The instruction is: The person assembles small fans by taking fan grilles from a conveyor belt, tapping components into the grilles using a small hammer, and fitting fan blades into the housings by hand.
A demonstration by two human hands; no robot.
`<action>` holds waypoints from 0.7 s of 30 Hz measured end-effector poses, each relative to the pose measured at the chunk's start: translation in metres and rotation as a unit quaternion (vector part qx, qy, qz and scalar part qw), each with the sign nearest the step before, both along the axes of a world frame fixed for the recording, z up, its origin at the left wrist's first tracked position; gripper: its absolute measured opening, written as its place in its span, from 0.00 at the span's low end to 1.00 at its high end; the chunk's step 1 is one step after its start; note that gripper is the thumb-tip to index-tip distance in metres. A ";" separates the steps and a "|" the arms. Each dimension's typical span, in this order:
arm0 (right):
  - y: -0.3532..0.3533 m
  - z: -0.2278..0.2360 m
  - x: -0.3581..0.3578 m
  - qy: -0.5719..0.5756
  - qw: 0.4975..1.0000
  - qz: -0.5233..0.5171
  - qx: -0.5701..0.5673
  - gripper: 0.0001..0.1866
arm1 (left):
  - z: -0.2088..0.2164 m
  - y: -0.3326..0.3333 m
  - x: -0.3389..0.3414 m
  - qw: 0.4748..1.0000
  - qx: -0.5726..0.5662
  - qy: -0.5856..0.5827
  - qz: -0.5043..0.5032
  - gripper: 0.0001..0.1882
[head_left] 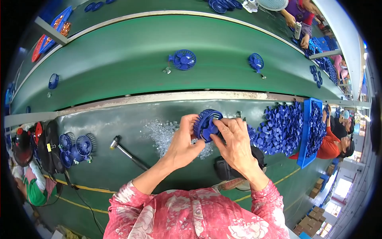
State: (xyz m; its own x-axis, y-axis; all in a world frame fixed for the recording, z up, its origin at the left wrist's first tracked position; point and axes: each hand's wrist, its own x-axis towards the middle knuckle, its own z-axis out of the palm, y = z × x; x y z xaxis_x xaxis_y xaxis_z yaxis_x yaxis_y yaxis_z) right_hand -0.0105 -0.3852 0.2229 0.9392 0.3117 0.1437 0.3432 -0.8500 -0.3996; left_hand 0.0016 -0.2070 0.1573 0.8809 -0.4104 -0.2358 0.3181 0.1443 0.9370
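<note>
My left hand [182, 140] is closed round the rim of a small blue fan [206, 121], a round ribbed housing with blades inside. The fan is tilted and held above the bench. My right hand [234, 142] has thumb and fingers pressed on the fan's blades near the middle; any small part under the fingertips is hidden. Below the hands lies a scatter of small clear plastic pieces [158, 133]. To the right spreads a heap of small blue caps [278, 129]. A hammer [128, 152] with a black handle rests on the bench to the left.
Beyond the bench's ledge runs a green conveyor belt [131, 51] carrying several blue fans [185, 59]. More fans [82, 145] stand at the left. A blue tray [305, 153] of caps is at the right, and a black object [225, 169] lies by my right forearm. Other people work nearby.
</note>
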 end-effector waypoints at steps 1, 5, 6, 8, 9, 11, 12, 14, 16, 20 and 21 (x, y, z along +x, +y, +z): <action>0.002 -0.001 0.000 0.001 1.000 0.002 0.001 0.24 | 0.003 0.001 -0.002 1.000 0.001 0.001 0.002 0.33; 0.006 -0.004 -0.002 -0.001 1.000 0.011 0.002 0.23 | 0.010 0.004 -0.005 1.000 0.013 0.019 -0.020 0.34; 0.006 -0.004 -0.002 -0.004 1.000 0.016 0.004 0.23 | 0.011 0.004 -0.006 0.999 0.017 0.018 -0.024 0.34; 0.007 -0.004 -0.002 -0.001 1.000 0.015 0.006 0.23 | 0.011 0.002 -0.008 0.999 0.022 0.016 -0.021 0.34; 0.007 -0.005 -0.003 0.002 1.000 0.013 0.007 0.23 | 0.011 0.002 -0.009 0.999 0.026 0.014 -0.018 0.34; 0.007 -0.004 -0.003 0.004 1.000 0.016 0.009 0.24 | 0.008 0.002 -0.011 0.999 0.035 0.003 -0.018 0.33; 0.007 -0.004 -0.003 0.006 1.000 0.019 0.011 0.24 | 0.005 0.001 -0.012 0.999 0.044 -0.009 -0.018 0.33; 0.005 -0.005 -0.005 0.010 1.000 0.024 0.005 0.24 | 0.004 -0.005 -0.014 0.999 0.048 -0.018 0.013 0.31; 0.005 -0.008 -0.006 0.015 0.999 0.029 0.000 0.24 | 0.000 -0.010 -0.015 0.997 0.053 -0.028 0.044 0.30; 0.008 -0.011 -0.008 0.017 1.000 0.017 0.013 0.24 | -0.006 -0.012 -0.017 0.989 0.111 -0.023 0.094 0.23; 0.008 -0.011 -0.008 0.024 0.999 0.018 0.013 0.24 | -0.005 -0.011 -0.017 0.986 0.126 -0.038 0.100 0.21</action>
State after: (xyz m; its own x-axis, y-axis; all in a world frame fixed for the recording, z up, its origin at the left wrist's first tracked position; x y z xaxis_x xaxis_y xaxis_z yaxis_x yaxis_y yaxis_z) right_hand -0.0180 -0.3769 0.2124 0.9335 0.3418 0.1080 0.3533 -0.8265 -0.4382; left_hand -0.0153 -0.2180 0.1519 0.9572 -0.1643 -0.2383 0.2343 -0.0436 0.9712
